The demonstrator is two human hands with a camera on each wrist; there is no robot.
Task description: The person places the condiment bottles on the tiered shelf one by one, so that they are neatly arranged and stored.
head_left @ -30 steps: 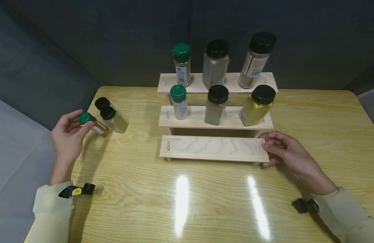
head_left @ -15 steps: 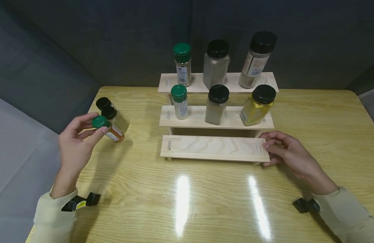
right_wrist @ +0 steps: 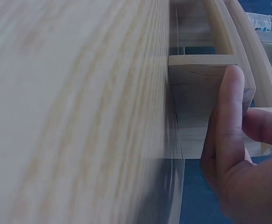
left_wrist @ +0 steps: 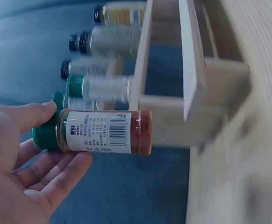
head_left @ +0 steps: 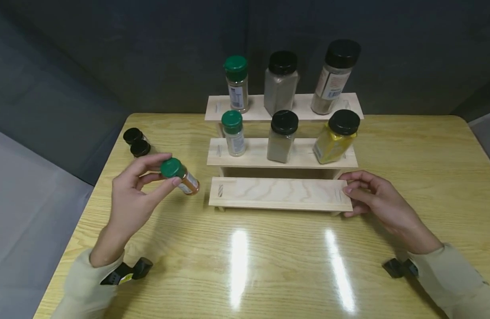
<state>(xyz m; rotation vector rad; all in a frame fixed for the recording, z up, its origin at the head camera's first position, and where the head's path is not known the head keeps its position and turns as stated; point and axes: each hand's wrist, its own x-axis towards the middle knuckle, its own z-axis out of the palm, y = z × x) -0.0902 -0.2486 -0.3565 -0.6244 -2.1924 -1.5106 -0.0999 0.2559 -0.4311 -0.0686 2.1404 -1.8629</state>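
My left hand (head_left: pixel 135 195) pinches a spice jar (left_wrist: pixel 105 132) by its green cap between thumb and fingers. Reddish-brown spice fills the jar, and a white barcode label wraps its side. It is tilted, just left of the lowest step of a three-step wooden rack (head_left: pixel 280 193). My right hand (head_left: pixel 374 201) grips the right end of that lowest step, thumb on top and fingers at the end and below, as the right wrist view (right_wrist: pixel 243 140) also shows. No jars stand on this step.
On the middle step stand a green-capped jar (head_left: pixel 234 134), a black-capped jar (head_left: pixel 282 137) and a yellow jar (head_left: pixel 335 138). Three taller jars line the top step. Two black-capped jars (head_left: pixel 140 148) stand at the table's left, partly behind my left hand. A dark cloth (head_left: pixel 169 53) hangs behind.
My left hand has carried the green-capped spice jar to the right, from beside the two black-capped jars toward the rack. My right hand stays on the lowest step.
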